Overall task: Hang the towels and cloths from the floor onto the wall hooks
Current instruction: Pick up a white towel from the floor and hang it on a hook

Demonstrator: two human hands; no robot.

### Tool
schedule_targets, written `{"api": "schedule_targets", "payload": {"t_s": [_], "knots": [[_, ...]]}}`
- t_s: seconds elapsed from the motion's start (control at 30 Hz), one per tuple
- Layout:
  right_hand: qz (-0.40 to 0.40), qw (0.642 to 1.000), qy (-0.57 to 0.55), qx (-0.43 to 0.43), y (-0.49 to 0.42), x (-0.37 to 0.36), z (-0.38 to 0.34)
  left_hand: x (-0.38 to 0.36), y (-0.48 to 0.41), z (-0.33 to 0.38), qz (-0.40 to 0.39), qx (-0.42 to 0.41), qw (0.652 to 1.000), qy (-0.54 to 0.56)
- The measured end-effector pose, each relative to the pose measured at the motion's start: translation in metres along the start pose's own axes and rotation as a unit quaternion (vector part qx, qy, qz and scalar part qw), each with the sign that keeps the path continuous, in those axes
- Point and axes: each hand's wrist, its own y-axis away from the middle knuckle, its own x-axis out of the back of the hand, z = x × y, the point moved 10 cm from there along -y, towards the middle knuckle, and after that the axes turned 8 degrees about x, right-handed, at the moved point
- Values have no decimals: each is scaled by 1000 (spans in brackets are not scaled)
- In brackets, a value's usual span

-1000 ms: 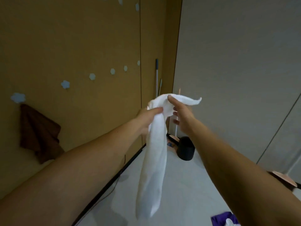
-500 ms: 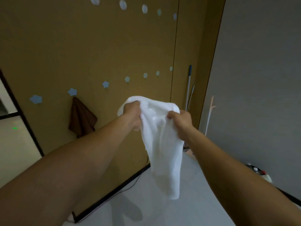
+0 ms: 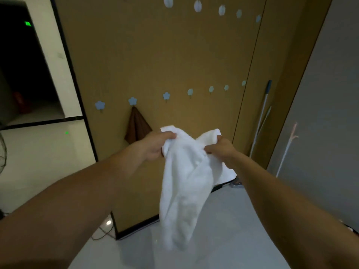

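A white towel point(image 3: 184, 191) hangs in front of me, held by its top edge with both hands. My left hand point(image 3: 155, 145) grips its left corner and my right hand point(image 3: 221, 149) pinches its right corner. Beyond them, on the tan wall panel point(image 3: 174, 55), runs a row of blue flower-shaped hooks point(image 3: 166, 96). A brown cloth point(image 3: 137, 127) hangs from the second hook from the left point(image 3: 132, 101), just left of my left hand. A higher row of pale hooks point(image 3: 197, 5) lines the top of the panel.
A mop handle point(image 3: 261, 117) and a thin pink stick point(image 3: 287, 148) lean in the right corner by the grey wall point(image 3: 320, 113). A dark doorway point(image 3: 25, 70) opens at the left. A cable point(image 3: 103, 232) lies on the pale floor at the panel's base.
My view has swung left and closer to the hook wall. Both hands have spread the towel's top edge apart; the brown cloth now sits right behind my left hand.
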Motion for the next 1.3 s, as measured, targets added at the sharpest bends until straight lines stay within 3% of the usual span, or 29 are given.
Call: {"api": "schedule_targets", "payload": {"t_s": [0.13, 0.27, 0.33, 0.43, 0.5, 0.57, 0.63, 0.7, 0.8, 0.93, 1.07, 1.23, 1.3], "knots": [[-4, 981, 193, 2, -4, -17, 7, 49, 16, 48, 61, -85, 994, 23], [13, 963, 261, -62, 3, -21, 25, 95, 30, 62, 71, -66, 994, 42], [29, 974, 197, -107, 8, -27, 30, 112, 38, 56, 56, -10, 998, -13], [-16, 987, -75, -143, 15, -62, 25, 145, 47, 44, 61, 61, 992, -93], [-59, 950, -278, -128, 19, -85, 1, 173, 51, 39, 93, 79, 979, -166], [-53, 925, -357, -115, 20, -94, -19, 198, 56, 39, 107, 79, 970, -206], [-25, 955, -276, -110, 22, -94, -28, 217, 58, 40, 110, 70, 967, -220], [13, 991, -96, -96, 24, -86, -29, 234, 61, 41, 136, 66, 957, -246], [-12, 995, 54, -80, 22, -95, -34, 245, 62, 39, 127, 74, 954, -260], [0, 991, 74, -116, 22, -103, -20, 246, 62, 25, 27, 101, 990, -91], [17, 987, 33, -156, 25, -111, 5, 249, 54, 15, -44, 91, 995, 8], [65, 986, 30, -152, 13, -114, 17, 275, 45, 13, 53, 75, 995, -42], [90, 984, -20, -154, 5, -114, 18, 288, 43, 11, 100, 62, 991, -67]]}}
